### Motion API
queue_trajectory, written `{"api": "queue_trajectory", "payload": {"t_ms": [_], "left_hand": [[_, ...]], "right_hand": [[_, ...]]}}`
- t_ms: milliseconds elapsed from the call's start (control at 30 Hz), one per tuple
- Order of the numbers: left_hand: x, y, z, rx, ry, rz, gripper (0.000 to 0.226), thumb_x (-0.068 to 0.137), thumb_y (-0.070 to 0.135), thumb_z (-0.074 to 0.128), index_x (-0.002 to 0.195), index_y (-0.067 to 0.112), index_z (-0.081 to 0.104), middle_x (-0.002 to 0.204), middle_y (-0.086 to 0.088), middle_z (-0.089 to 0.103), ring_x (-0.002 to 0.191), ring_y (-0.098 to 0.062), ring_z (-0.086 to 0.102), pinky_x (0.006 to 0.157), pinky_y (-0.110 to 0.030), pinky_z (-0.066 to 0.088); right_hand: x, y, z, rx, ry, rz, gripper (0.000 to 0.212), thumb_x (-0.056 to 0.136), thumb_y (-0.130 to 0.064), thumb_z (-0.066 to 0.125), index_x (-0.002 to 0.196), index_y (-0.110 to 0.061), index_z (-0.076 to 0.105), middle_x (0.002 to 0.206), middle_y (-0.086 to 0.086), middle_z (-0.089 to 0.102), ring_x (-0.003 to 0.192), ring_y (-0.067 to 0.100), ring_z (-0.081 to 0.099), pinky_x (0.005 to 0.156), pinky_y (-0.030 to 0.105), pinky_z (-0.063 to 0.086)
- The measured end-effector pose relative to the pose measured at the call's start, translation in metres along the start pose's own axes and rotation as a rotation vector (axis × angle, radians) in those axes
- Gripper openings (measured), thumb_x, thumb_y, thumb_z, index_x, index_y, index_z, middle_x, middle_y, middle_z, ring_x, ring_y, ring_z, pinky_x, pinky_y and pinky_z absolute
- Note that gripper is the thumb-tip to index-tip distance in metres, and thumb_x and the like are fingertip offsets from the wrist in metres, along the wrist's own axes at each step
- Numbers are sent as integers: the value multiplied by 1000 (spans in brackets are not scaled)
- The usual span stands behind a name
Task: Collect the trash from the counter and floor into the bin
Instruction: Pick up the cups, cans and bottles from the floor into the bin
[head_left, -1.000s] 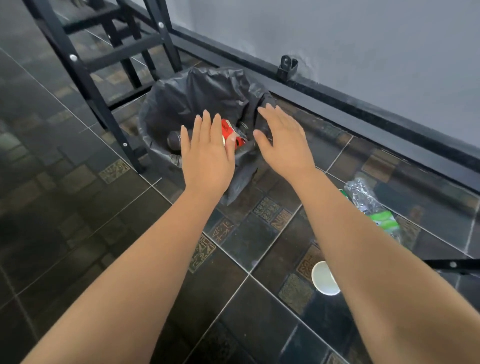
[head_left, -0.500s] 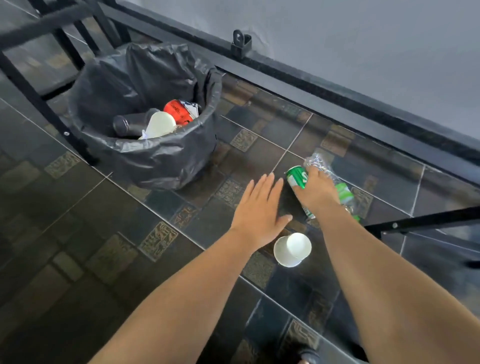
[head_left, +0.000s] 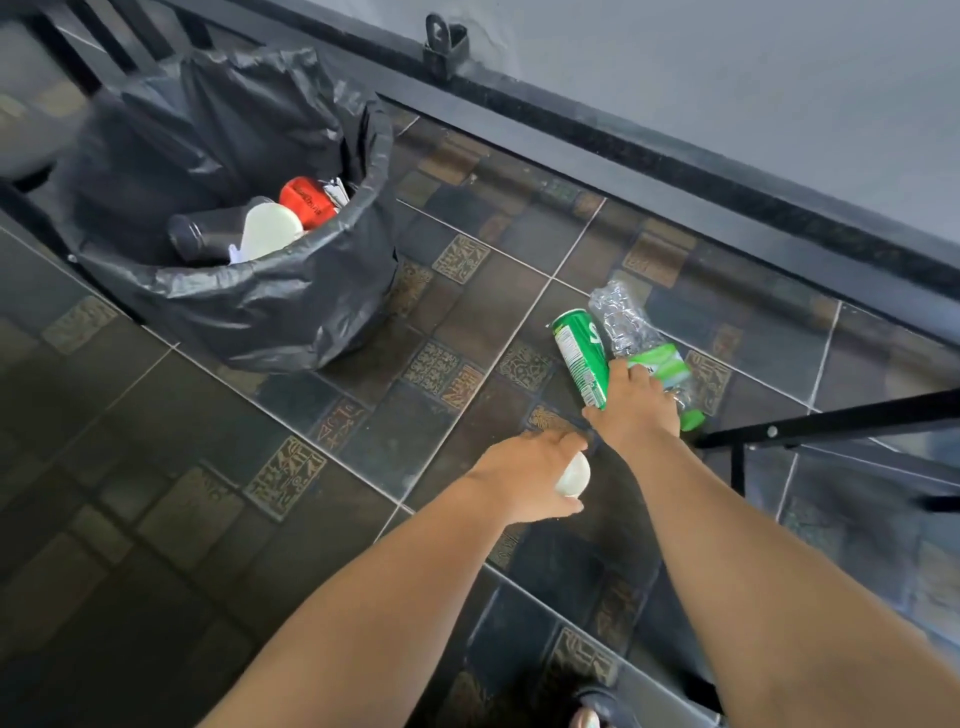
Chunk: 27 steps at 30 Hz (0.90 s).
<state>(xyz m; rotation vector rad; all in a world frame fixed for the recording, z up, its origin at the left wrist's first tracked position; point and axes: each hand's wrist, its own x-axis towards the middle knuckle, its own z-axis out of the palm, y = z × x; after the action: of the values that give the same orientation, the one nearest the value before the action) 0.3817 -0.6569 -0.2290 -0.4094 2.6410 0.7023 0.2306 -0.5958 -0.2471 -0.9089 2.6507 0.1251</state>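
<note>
The bin (head_left: 291, 306), lined with a black bag, stands on the tiled floor at upper left and holds a red can, a dark bottle and a white cup. On the floor to its right lie a green can (head_left: 579, 358) and a crushed clear plastic bottle (head_left: 631, 332) with a green label, side by side. My right hand (head_left: 636, 410) is down on both, fingers wrapped over their near ends. My left hand (head_left: 524, 478) is closed around a white paper cup (head_left: 573, 475) just in front of them; only the cup's right side shows.
A grey wall with a black skirting (head_left: 675, 176) runs diagonally along the back. Black metal frame legs (head_left: 831, 423) stand at the right, close to my right hand, and more dark frame bars at the upper left behind the bin. A shoe tip (head_left: 592, 714) shows at the bottom.
Both hands left the bin and came down to the floor on the right. My right hand settled on the can and bottle; my left hand, open half a second ago, closed around the white cup.
</note>
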Motion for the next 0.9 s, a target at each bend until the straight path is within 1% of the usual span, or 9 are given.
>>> {"api": "queue_trajectory", "payload": {"t_ms": [100,167,300,433,567,633,700,800,900], "left_hand": [[-3,-10,-10,-53,72,-67,65,88,41,65,144,21,38,143,-6,48,123,-33,54,99,-43,47],[-7,-17,-21,-141,179,-114,64,88,39,66,143,21,37,143,-5,47,122,-33,55,99,-42,45],[-17,-29,-46,-324,525,-176,58,89,26,69,137,14,38,140,-5,43,116,-33,53,88,-38,41],[-27,-39,-73,-386,880,-174,56,85,22,75,132,10,46,136,-8,47,115,-28,54,86,-31,41],[-43,-46,-103,-329,1146,-78,55,83,13,75,130,4,49,134,-13,50,119,-29,51,95,-38,50],[-52,-50,-118,-290,1247,-28,54,82,8,73,130,1,50,136,-17,49,123,-31,49,100,-42,48],[-62,-56,-133,-260,1347,-6,50,82,4,71,128,-2,52,137,-20,49,127,-35,47,104,-43,44],[-78,-74,-152,-240,1454,-59,47,80,1,70,125,-1,54,138,-22,46,129,-36,46,108,-41,41],[-95,-99,-164,-274,1491,-171,48,79,-2,68,124,1,54,140,-21,44,131,-33,42,109,-39,38]], "right_hand": [[1,-4,2,78,-9,32,68,88,-34,66,141,-9,31,137,16,44,124,37,47,96,46,44],[1,-7,2,180,17,16,65,87,-29,65,140,-9,33,135,17,44,121,39,46,95,46,43],[2,-20,-12,413,185,-145,58,84,-27,64,136,-13,42,128,13,52,115,35,48,96,43,39],[-1,-41,-37,515,337,-228,60,85,-32,61,140,-17,41,128,7,54,117,28,50,97,43,45],[-9,-66,-63,633,477,-277,65,85,-35,65,139,-18,36,131,6,57,116,27,55,92,40,48],[-16,-82,-79,697,540,-290,62,85,-36,67,134,-16,35,129,5,58,112,25,57,86,36,47],[-21,-102,-97,764,599,-312,56,84,-35,67,127,-15,37,118,3,60,104,25,59,80,34,47],[-26,-136,-121,847,672,-353,51,83,-37,67,121,-14,40,107,-5,56,98,20,58,78,36,48],[-26,-174,-138,929,700,-422,49,84,-37,67,120,-14,43,109,-6,57,99,15,57,79,31,46]]}}
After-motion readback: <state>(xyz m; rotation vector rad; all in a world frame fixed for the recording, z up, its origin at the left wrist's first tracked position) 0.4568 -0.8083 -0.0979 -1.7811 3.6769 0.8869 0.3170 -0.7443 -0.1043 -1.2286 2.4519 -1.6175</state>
